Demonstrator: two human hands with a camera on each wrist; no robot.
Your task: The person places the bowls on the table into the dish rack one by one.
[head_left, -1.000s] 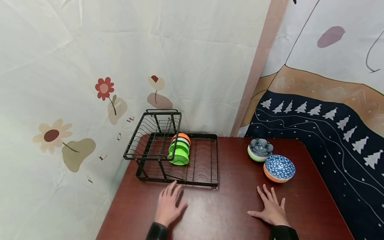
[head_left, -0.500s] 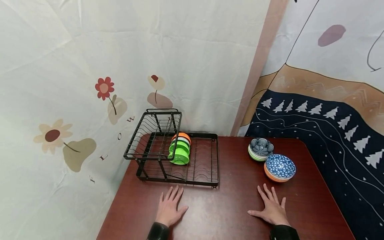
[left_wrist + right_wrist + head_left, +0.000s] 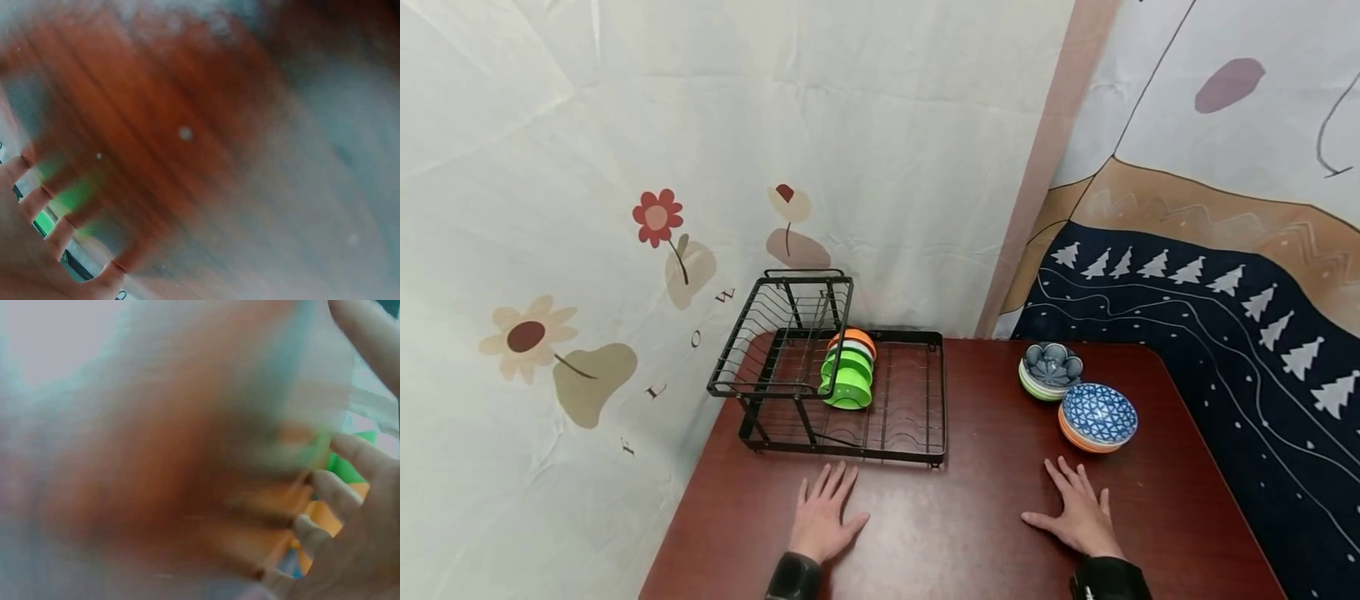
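Observation:
My left hand (image 3: 824,518) lies with spread fingers on the brown table, just in front of the black dish rack (image 3: 880,456). It holds nothing. In the left wrist view its fingers (image 3: 59,234) show at the lower left. My right hand (image 3: 1078,512) is also spread and holds nothing, its fingertips a little short of a bowl stack topped by a blue-patterned bowl (image 3: 1101,414), with orange beneath. Behind that stack stands another, topped by a dark grey petal-shaped bowl (image 3: 1054,365) over white and green ones. Several nested bowls, green bowl (image 3: 852,390) in front, stand on edge in the rack.
The rack's raised upper basket (image 3: 775,333) stands over its left side, partly in front of the nested bowls. A pale printed cloth (image 3: 910,192) hangs behind the table (image 3: 955,533). A dark blue tree-patterned cloth (image 3: 1195,333) borders its right side.
My left hand has drawn back slightly from the rack's front edge and its fingers have flattened onto the table. The right hand has shifted only slightly. The bowls and rack stay in place.

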